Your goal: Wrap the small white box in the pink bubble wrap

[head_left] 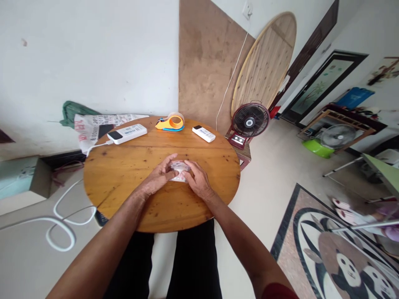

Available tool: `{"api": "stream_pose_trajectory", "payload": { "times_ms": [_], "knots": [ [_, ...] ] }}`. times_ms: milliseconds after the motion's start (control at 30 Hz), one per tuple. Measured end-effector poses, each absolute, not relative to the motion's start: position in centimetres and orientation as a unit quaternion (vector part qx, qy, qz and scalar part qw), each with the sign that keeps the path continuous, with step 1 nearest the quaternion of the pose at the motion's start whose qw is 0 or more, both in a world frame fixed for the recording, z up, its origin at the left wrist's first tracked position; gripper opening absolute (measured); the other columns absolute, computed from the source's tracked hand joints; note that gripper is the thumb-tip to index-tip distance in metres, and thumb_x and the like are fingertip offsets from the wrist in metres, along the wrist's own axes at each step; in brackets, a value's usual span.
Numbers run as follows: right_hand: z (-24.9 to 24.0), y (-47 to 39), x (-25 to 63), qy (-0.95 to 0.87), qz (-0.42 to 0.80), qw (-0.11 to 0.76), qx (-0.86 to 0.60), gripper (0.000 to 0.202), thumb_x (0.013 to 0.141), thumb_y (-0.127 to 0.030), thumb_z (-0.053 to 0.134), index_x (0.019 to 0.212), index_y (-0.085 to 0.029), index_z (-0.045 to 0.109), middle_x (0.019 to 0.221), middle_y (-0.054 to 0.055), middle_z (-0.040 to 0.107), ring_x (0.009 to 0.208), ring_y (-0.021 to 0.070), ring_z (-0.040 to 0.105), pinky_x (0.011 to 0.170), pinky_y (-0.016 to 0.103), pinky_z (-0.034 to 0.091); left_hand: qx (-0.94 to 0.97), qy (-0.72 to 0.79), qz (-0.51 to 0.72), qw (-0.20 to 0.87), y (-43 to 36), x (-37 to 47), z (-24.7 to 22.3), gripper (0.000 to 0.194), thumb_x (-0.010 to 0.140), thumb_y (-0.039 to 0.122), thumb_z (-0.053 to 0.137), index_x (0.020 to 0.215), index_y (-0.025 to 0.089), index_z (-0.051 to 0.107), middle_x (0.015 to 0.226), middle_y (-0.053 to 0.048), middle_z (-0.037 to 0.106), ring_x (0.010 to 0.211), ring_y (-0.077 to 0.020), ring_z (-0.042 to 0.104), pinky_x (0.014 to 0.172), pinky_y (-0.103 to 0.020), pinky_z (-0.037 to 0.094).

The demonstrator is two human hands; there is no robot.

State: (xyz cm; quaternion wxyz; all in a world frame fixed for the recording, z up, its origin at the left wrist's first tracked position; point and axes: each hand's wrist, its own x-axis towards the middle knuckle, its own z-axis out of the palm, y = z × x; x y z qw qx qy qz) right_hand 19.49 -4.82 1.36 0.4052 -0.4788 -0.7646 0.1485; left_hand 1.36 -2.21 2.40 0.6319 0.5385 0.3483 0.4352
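Observation:
A small crumpled white and pink packet [180, 170] lies near the middle of a round wooden table [124, 174]. My left hand [158, 176] presses on its left side with fingers curled over it. My right hand [198, 180] grips its right side. Both hands meet over the packet, so most of it is hidden.
At the table's far edge lie a white power bank [127, 133] with a cable, an orange tape dispenser [171, 123] and a white remote [203, 133]. A small red fan [249, 121] stands right of the table. White cable loops [60, 230] lie on the floor at left.

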Motion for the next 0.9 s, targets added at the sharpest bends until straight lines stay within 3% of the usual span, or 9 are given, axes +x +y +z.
{"api": "stream_pose_trajectory", "payload": {
  "times_ms": [200, 400, 533, 633, 900],
  "knots": [
    [1.1, -4.2, 19.6, -0.729, 0.186, 0.445, -0.486, 0.035, 0.093, -0.035, 0.048, 0.123, -0.021, 0.059, 0.119, 0.009, 0.065, 0.111, 0.0199, 0.059, 0.099, 0.033, 0.043, 0.534, 0.351, 0.429, 0.638, -2.3, 1.4, 2.6, 0.089, 0.061, 0.033, 0.079, 0.14, 0.018, 0.041, 0.12, -0.008, 0.063, 0.1, -0.0214, 0.061, 0.089, -0.033, 0.048],
    [2.3, -3.8, 19.4, -0.716, 0.181, 0.462, -0.491, 0.033, 0.082, -0.033, 0.061, 0.113, -0.021, 0.064, 0.111, 0.008, 0.068, 0.104, 0.021, 0.06, 0.097, 0.034, 0.045, 0.541, 0.357, 0.421, 0.634, -2.5, 1.5, 3.0, 0.085, 0.06, 0.035, 0.079, 0.136, 0.017, 0.046, 0.115, -0.008, 0.066, 0.095, -0.0214, 0.062, 0.084, -0.032, 0.049],
    [3.2, -3.4, 19.5, -0.724, 0.193, 0.462, -0.475, 0.022, 0.087, -0.034, 0.056, 0.097, -0.021, 0.07, 0.103, 0.006, 0.07, 0.099, 0.0199, 0.062, 0.094, 0.032, 0.046, 0.543, 0.348, 0.425, 0.635, -2.4, 1.6, 2.9, 0.084, 0.059, 0.033, 0.078, 0.136, 0.018, 0.046, 0.116, -0.007, 0.065, 0.095, -0.02, 0.062, 0.085, -0.032, 0.048],
    [3.7, -2.8, 19.7, -0.714, 0.225, 0.454, -0.483, 0.027, 0.09, -0.038, 0.051, 0.089, -0.021, 0.071, 0.094, 0.004, 0.071, 0.09, 0.0187, 0.063, 0.085, 0.029, 0.047, 0.539, 0.34, 0.424, 0.644, -2.4, 1.6, 2.8, 0.085, 0.058, 0.03, 0.077, 0.137, 0.019, 0.046, 0.116, -0.007, 0.065, 0.092, -0.0193, 0.062, 0.081, -0.03, 0.049],
    [4.5, -1.0, 19.4, -0.68, 0.311, 0.436, -0.501, 0.03, 0.084, -0.042, 0.054, 0.077, -0.016, 0.068, 0.071, -0.001, 0.062, 0.068, 0.0131, 0.052, 0.064, 0.023, 0.042, 0.54, 0.324, 0.427, 0.649, -2.5, 1.5, 3.0, 0.081, 0.057, 0.024, 0.075, 0.134, 0.018, 0.05, 0.121, -0.008, 0.063, 0.091, -0.019, 0.062, 0.077, -0.028, 0.048]
  ]
}}
